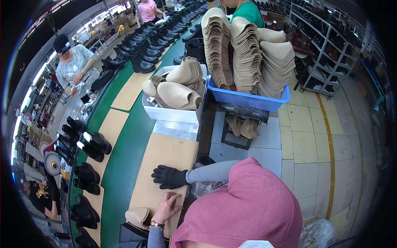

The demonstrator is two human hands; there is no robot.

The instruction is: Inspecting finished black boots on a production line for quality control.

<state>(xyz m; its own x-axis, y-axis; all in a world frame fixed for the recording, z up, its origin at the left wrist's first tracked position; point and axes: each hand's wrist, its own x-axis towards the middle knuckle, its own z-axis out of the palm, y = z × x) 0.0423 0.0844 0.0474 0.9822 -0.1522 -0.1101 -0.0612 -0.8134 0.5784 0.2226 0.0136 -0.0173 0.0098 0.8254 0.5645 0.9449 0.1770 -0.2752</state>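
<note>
My right hand (169, 177), in a black glove, lies flat on a tan board (159, 153) with its fingers apart. Below it, near the board's edge, my bare left hand (166, 208) rests with its fingers slightly bent and apart, and I make out nothing in it. A watch circles the left wrist. Beside that wrist lies a small stack of beige insoles (137, 217). Past the board's far end stands a white box (175, 114) filled with bundles of beige insoles (178, 95).
A blue basket (252, 100) holds tall insole stacks (247, 58) on a stand. Black shoes (96, 144) line the green conveyor (140, 124). Co-workers stand across it (76, 68) and beyond the basket. A shoe rack (326, 49) is at the far right.
</note>
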